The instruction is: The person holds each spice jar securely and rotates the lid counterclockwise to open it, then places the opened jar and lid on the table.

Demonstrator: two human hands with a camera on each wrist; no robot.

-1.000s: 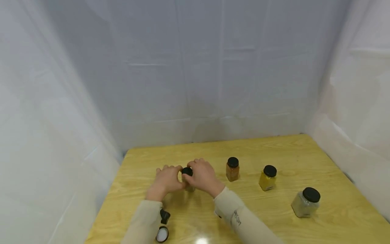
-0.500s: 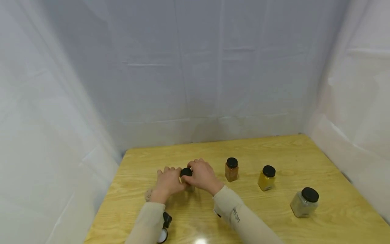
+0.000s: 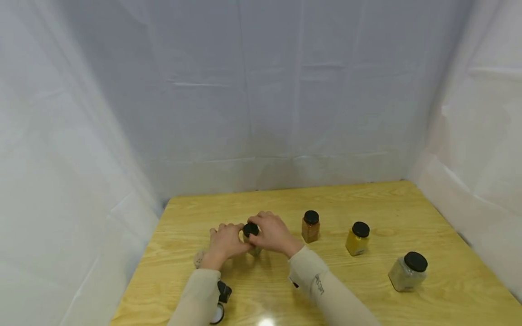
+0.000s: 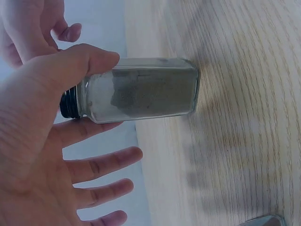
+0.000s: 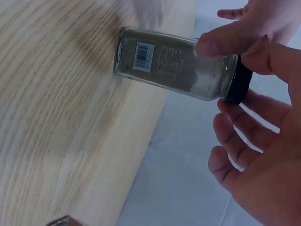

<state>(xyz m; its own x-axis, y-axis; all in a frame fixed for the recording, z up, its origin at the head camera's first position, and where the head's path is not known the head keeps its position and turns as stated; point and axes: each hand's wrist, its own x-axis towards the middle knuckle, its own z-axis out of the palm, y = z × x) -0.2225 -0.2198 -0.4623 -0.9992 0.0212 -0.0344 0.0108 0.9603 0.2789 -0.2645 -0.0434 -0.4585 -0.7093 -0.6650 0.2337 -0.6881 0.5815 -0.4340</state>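
A square glass spice jar [image 4: 150, 92] with grey-brown powder stands upright at the table's middle left, filled partway, a barcode label on one side. My left hand [image 3: 226, 242] pinches it just below the neck between thumb and forefinger, the other fingers spread out straight. From the right, my right hand [image 3: 271, 232] grips the jar's black lid [image 5: 237, 80] with thumb and fingertips curled at its edge. The lid sits on the jar's neck. In the head view the hands cover much of the glass.
Right of the hands stand an orange-brown spice jar [image 3: 311, 230], a yellow one [image 3: 356, 243] and a wider grey one [image 3: 404, 275], all black-lidded. A loose lid [image 3: 218, 313] lies by the left sleeve, a pale perforated disc [image 3: 198, 259] beside the left wrist. White sheeting [image 3: 269, 113] surrounds the table.
The left forearm has shifted slightly right, baring the perforated disc and partly covering the loose lid. The right fingers have shifted a little on the jar's lid; both hands stay at the jar.
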